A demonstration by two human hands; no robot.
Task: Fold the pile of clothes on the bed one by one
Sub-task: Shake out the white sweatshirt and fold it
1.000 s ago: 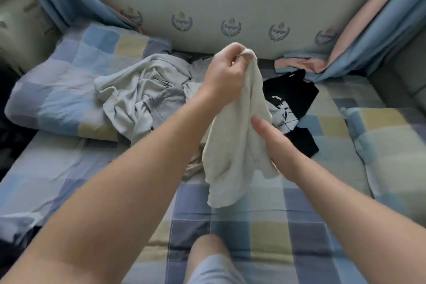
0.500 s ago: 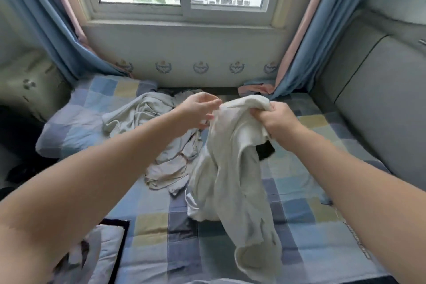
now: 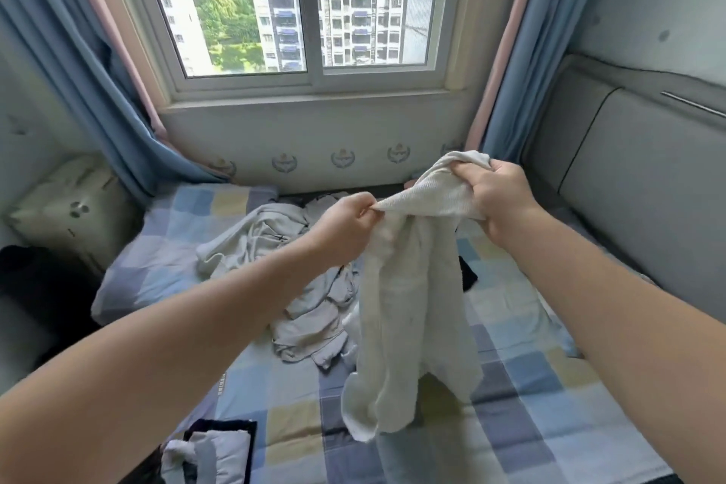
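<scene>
Over the checkered bed point(image 3: 530, 397), both hands pinch a cream knit garment point(image 3: 404, 310): left hand point(image 3: 345, 224) by a fingertip edge, right hand point(image 3: 499, 196) bunching fabric. The thin left pinch could slip, dropping it onto the unfolded grey pile point(image 3: 275, 248).

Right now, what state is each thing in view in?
white garment, unfolded, hanging from both hands.
left hand, pinching its top edge.
right hand, gripping its bunched top.
grey clothes, crumpled, unfolded on the bed.
black garment, mostly hidden behind the white one.
window, shut.
curtains, drawn aside.
</scene>
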